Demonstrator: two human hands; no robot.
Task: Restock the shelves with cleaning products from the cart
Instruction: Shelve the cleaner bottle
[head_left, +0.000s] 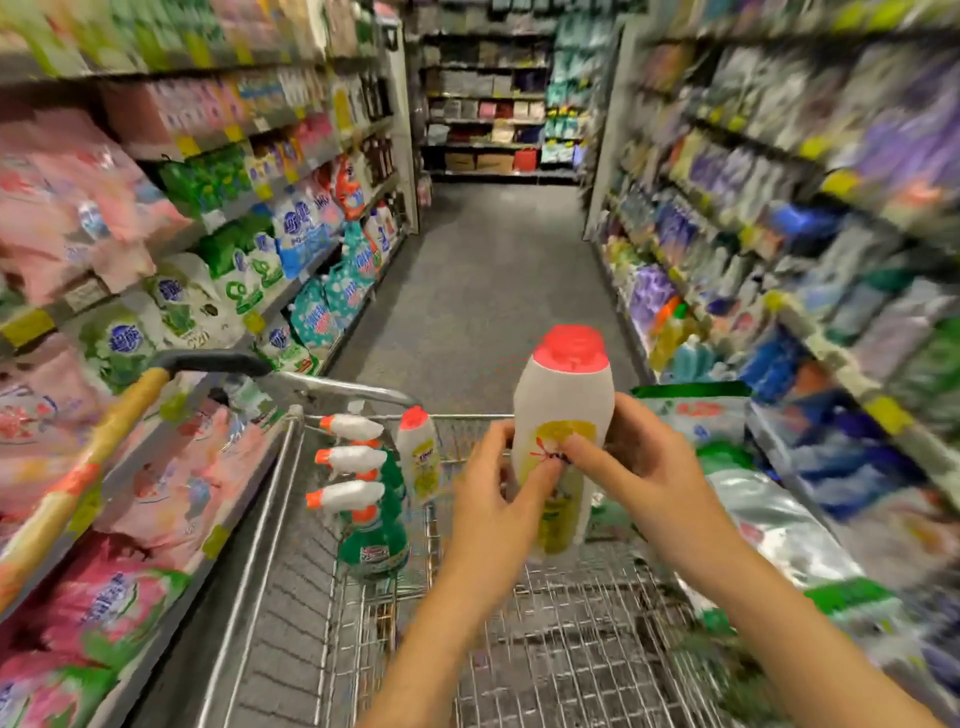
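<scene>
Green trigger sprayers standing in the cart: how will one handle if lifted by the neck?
Probably rigid: the green spray bottles look like moulded plastic that keeps its shape. Likely tippy: they are tall and narrow, with big white trigger heads on top, and stand on the cart's wire floor. The fill level isn't clear, so weight is a guess.

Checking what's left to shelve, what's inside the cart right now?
Three green spray bottles and a red-capped bottle stand at the left of the cart; green-and-white bags lie right. The left hand, right hand and held bottle hide its middle.
</scene>
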